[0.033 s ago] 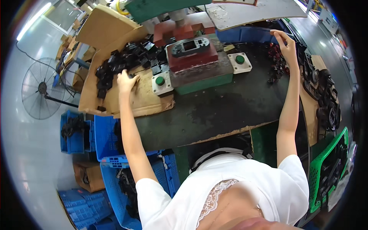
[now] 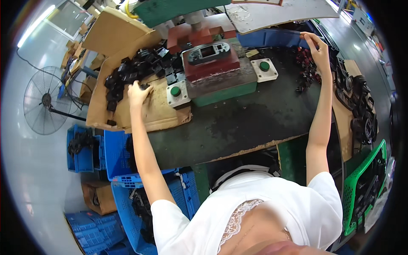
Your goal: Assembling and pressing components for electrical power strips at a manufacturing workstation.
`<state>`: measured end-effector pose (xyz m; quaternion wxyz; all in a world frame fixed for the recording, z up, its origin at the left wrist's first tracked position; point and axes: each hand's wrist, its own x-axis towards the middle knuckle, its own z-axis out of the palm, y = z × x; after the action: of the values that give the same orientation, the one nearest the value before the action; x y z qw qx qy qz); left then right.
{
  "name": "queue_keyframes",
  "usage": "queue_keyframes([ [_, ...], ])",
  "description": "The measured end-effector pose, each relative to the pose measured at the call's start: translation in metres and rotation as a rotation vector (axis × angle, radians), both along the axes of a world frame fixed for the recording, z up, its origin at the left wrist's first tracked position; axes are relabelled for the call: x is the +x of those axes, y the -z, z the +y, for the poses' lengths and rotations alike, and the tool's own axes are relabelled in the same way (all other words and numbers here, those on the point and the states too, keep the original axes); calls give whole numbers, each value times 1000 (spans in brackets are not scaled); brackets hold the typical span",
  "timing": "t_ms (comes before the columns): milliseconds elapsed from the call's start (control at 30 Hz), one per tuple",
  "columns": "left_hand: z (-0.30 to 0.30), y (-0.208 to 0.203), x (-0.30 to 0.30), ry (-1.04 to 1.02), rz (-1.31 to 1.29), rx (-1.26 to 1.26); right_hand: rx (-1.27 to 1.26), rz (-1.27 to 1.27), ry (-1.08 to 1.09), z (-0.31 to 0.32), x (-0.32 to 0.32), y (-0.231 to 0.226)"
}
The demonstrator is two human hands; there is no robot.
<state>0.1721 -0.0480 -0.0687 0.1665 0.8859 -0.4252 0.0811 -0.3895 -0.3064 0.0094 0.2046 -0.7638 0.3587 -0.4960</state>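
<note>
My left hand (image 2: 138, 94) is over the bare bottom of an open cardboard box (image 2: 121, 121), beside a heap of small black plastic parts (image 2: 134, 69). Its thumb and fingers are apart, with something dark between or just beyond them. At the far right, my right hand (image 2: 319, 53) is raised near the end of a blue bin (image 2: 272, 38). Its thumb and forefinger come together in a pinch, and what they hold is too small to tell. Between my hands, an oblong black plastic housing (image 2: 208, 53) lies on the red block (image 2: 212, 70) of a press.
Green push buttons on white boxes flank the press, at left (image 2: 175, 91) and right (image 2: 264, 66). Small dark red and black pieces (image 2: 307, 70) lie below my right hand. Blue crates (image 2: 119, 153) stand at lower left, and a green basket (image 2: 350, 199) is at right. A fan (image 2: 46, 100) stands far left.
The whole view has shifted very slightly. Both hands stay in nearly the same places, and the housing still lies on the red block.
</note>
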Motion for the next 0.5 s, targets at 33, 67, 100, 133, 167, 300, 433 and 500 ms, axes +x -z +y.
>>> queue_keyframes([
  [33,6,-3,2,-7,67,73,43,-17,33,-3,-2,2],
  [67,13,-2,2,47,73,19,8,-8,36,-13,-3,12],
  [100,19,-1,-1,107,83,-37,-28,5,46,-22,-6,22],
  [133,19,-5,-11,117,81,-70,25,104,93,-27,-10,29],
  [167,15,-6,-14,128,84,-69,-37,127,68,-33,-8,41],
  [300,24,-17,-15,334,198,-184,-95,309,-112,-15,45,57],
  [433,27,-21,-16,339,341,-309,-178,502,-271,-5,87,71],
  [500,21,-22,-20,360,553,-412,-202,539,-320,-8,93,82],
])
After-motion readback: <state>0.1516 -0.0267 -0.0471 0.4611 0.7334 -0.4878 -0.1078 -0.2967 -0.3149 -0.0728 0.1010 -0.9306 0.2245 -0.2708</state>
